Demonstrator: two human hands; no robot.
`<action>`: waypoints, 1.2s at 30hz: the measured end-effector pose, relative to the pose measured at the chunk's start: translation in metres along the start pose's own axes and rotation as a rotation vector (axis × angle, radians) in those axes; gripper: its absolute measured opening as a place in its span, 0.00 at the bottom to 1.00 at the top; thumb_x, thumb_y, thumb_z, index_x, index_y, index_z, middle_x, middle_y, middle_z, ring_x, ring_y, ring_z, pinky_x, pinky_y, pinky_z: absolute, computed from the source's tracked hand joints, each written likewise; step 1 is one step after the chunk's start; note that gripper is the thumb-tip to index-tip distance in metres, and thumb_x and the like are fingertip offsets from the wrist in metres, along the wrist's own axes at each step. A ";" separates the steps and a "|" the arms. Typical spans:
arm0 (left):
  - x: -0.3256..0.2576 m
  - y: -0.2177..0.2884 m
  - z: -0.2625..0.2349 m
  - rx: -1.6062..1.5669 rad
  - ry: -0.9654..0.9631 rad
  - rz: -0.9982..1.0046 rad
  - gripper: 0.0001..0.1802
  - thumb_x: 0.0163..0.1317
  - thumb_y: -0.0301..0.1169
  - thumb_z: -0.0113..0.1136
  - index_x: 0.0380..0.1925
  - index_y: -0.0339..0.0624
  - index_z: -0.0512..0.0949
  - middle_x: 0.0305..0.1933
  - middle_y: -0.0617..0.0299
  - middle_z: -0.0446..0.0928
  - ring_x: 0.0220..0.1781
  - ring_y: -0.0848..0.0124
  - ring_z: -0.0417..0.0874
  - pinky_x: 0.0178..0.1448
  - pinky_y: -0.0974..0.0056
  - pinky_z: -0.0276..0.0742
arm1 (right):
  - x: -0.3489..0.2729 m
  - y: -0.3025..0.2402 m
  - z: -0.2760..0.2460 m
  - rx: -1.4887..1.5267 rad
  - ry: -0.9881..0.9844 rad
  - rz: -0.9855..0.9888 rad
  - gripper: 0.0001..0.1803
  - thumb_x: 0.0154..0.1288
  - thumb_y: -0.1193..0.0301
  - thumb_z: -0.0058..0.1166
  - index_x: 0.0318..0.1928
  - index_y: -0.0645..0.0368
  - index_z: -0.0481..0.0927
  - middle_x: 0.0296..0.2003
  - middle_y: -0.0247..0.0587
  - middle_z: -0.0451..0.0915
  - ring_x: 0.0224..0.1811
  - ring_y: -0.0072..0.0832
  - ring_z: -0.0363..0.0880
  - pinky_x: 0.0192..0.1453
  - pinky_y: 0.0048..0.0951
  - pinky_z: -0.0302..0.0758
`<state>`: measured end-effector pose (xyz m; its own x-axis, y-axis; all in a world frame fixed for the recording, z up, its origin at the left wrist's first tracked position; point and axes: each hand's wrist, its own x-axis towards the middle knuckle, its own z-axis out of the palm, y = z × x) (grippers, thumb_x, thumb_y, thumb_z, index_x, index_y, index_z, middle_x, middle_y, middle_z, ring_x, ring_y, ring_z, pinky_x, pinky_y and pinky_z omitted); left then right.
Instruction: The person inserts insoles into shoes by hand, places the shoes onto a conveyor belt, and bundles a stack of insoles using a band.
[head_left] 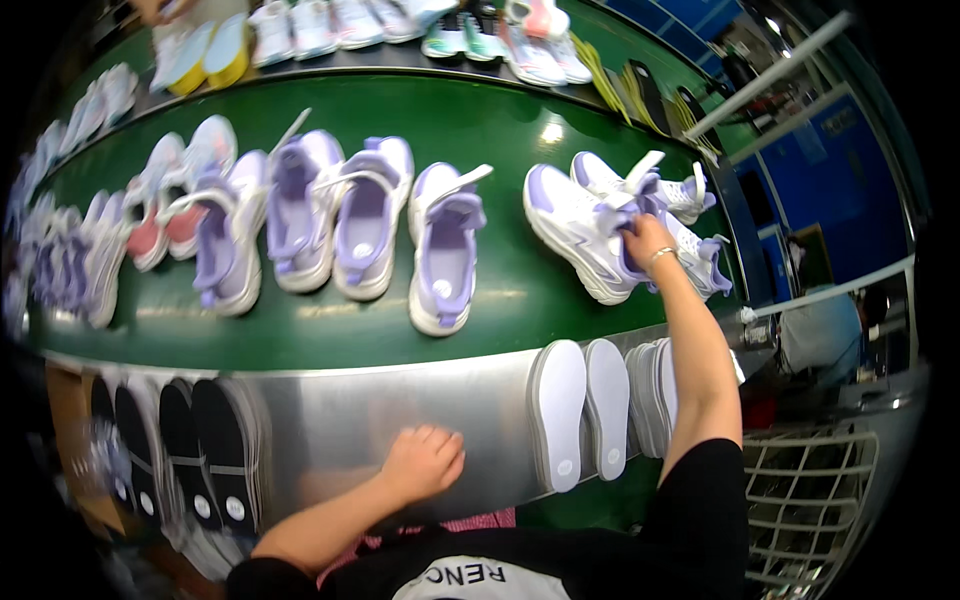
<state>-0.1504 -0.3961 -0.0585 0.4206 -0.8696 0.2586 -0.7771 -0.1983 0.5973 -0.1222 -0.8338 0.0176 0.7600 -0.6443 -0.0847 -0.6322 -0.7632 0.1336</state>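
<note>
At the right of the green surface, my right hand [648, 243] reaches into the opening of a white and purple sneaker [580, 235] and grips it by the collar; its fingertips are partly hidden inside. More sneakers of the same kind [690, 195] stand close behind and beside it. My left hand [425, 462] is over the metal ledge [400, 400], fingers curled in, and nothing shows in it. Ahead of it on the green surface stands a lone white and purple sneaker [447, 255] with its strap raised.
White insoles [558, 415] lie stacked on the ledge at right, black insoles [222, 450] at left. More purple sneakers [372, 220] line the green surface [340, 335] leftward. Beyond, a second shelf carries shoes and yellow insoles [228, 55]. A white wire rack [810, 500] stands lower right.
</note>
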 end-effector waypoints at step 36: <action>-0.024 0.064 -0.056 -0.344 0.295 -0.279 0.12 0.53 0.32 0.53 0.32 0.34 0.72 0.31 0.52 0.71 0.33 0.57 0.71 0.37 0.61 0.67 | -0.278 -0.073 0.042 0.226 -0.167 0.271 0.33 0.46 0.47 0.53 0.43 0.63 0.67 0.40 0.50 0.74 0.44 0.45 0.73 0.46 0.41 0.69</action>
<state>-0.1838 -0.3627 0.0156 0.7416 -0.6313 0.2270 -0.4393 -0.2012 0.8755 -0.2939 -0.6008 -0.0104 0.5377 -0.8086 -0.2386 -0.8380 -0.5438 -0.0457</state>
